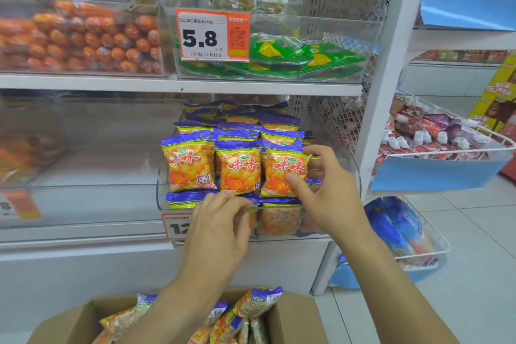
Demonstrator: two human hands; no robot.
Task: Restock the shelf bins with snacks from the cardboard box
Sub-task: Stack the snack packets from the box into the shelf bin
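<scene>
A clear shelf bin (353, 176) on the middle shelf holds rows of orange and purple snack packets. My right hand (326, 193) pinches the front right snack packet (282, 170) between thumb and fingers, holding it upright. My left hand (220, 223) rests at the bin's front edge, its curled fingertips touching the packets lying low in the front. Below, an open cardboard box (296, 318) holds several more of the same packets (257, 301).
An upper bin (279, 22) with green packets carries a 5.8 price tag (212, 35). Orange sausages (83, 39) fill the bin at its left. Wire baskets (446, 134) of pouches hang at right. The lower left bin (83, 148) is nearly bare.
</scene>
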